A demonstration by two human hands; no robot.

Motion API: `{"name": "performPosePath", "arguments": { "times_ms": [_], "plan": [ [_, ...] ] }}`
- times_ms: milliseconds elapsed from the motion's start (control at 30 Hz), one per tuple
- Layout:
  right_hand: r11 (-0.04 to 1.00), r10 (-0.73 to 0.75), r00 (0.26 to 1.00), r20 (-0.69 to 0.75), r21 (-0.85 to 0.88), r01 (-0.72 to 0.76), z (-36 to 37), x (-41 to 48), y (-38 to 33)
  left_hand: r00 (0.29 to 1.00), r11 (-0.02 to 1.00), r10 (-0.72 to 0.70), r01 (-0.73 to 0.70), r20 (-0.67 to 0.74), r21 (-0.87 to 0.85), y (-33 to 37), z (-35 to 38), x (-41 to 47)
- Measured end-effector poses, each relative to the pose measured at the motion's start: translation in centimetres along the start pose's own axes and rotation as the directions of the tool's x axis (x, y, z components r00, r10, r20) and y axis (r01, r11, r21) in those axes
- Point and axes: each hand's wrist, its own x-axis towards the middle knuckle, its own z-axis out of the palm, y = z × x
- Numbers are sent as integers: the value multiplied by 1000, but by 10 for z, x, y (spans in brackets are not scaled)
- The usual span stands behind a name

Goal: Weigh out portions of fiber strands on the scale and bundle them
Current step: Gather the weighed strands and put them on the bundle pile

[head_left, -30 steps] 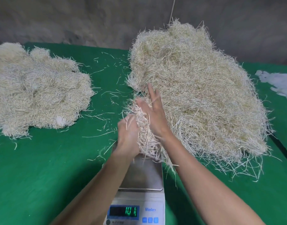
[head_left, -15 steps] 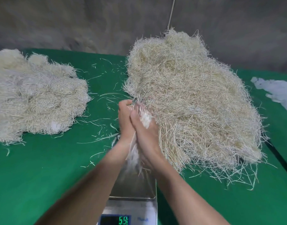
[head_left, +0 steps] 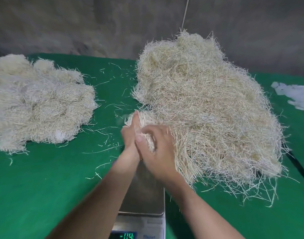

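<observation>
Step in hand looks like bundling. Weighed portion of strands [head_left: 145, 118] sits between both hands, just past the scale pan [head_left: 144, 195] at 12 o'clock. Left hand [head_left: 129, 135] has fingers straight and together, pressed against it; right hand [head_left: 156, 150] is curled round it. Pan holds nothing, and the display [head_left: 126, 236] reads negative. Next, I'd guess: tie it tight, then drop it on the bundled heap [head_left: 39, 104] at 10 o'clock.

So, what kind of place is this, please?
Probably a small workshop for packing by hand. A green-covered table carries a big loose pile of fiber strands, a digital scale stands at its near edge, and the left hand and right hand hold a portion between them. The wall behind is rough and grey.
</observation>
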Motion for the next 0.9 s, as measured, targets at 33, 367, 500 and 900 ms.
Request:
{"name": "performPosePath", "arguments": {
  "times_ms": [33,367,500,900],
  "plan": [
    [998,46,999,-19,-36,-46,-3,13,5,999,996,2,-6,43,90,-7,1,-9],
    [995,103,977,-184,33,-99,-9,40,12,997,962,-28,8,73,271,-17,11,-14],
    [1000,-14,970,-241,-23,8,3,20,1,985,967,60,-98,162,235,-20,7,-4],
    [961,163,980,118,206,-185,-15,36,13,960,998,-63,60,271,19,-6,9,7]
  ]
}}
